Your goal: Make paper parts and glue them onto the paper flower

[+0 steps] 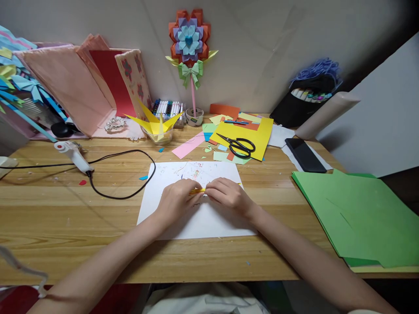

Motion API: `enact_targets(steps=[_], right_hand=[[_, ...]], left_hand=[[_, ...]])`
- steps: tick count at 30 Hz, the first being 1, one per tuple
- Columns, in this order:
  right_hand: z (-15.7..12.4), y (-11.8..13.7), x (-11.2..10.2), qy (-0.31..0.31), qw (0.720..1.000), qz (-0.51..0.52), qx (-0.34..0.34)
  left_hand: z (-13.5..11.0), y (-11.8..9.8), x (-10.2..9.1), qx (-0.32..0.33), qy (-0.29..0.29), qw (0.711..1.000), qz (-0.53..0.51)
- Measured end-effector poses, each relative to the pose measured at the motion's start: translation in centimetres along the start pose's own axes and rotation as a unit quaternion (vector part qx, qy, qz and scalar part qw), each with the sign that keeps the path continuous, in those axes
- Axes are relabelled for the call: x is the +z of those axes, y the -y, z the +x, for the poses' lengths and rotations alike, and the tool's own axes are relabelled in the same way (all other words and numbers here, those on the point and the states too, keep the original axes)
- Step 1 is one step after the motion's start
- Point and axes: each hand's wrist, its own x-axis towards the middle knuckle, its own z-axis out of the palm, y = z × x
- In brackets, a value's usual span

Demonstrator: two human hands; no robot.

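Over a white sheet of paper (199, 224) with coloured marks, both hands pinch one narrow yellow paper strip (199, 190). My left hand (175, 198) is closed on its left part, thumb and fingers pressed together. My right hand (231, 195) is closed on the strip just beside it, and a bit of yellow shows past its knuckles. Most of the strip is hidden by my fingers, so I cannot tell how it is folded. Beyond the sheet, black-handled scissors (240, 146) lie on yellow paper (265, 135) amid coloured scraps.
A glue gun (73, 156) with a looping black cord lies left. Yellow pointed paper pieces stand in a clear bowl (160, 136). Behind stands a paper flower (189, 39) in a tape roll (195, 117). A phone (305, 155) and green paper sheets (363, 213) lie right.
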Motion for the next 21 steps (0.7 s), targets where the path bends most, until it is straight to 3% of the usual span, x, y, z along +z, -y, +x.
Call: enact_targets(steps=[3, 8, 15, 21], right_hand=[[0.0, -0.3, -0.4, 0.003, 0.999, -0.021, -0.039], [0.1, -0.4, -0.7, 0.012, 0.997, -0.004, -0.078], [0.0, 0.0, -0.2, 0.023, 0.995, 0.001, -0.101], [-0.2, 0.0, 0.4, 0.030, 0.996, 0.089, 0.009]], left_hand=[[0.2, 0.3, -0.2, -0.074, 0.052, 0.987, -0.131], [0.6, 1.2, -0.1, -0.167, 0.122, 0.926, -0.317], [0.6, 1.5, -0.5, -0.205, 0.180, 0.895, -0.352], [0.7, 1.3, -0.5, -0.190, 0.175, 0.894, -0.367]])
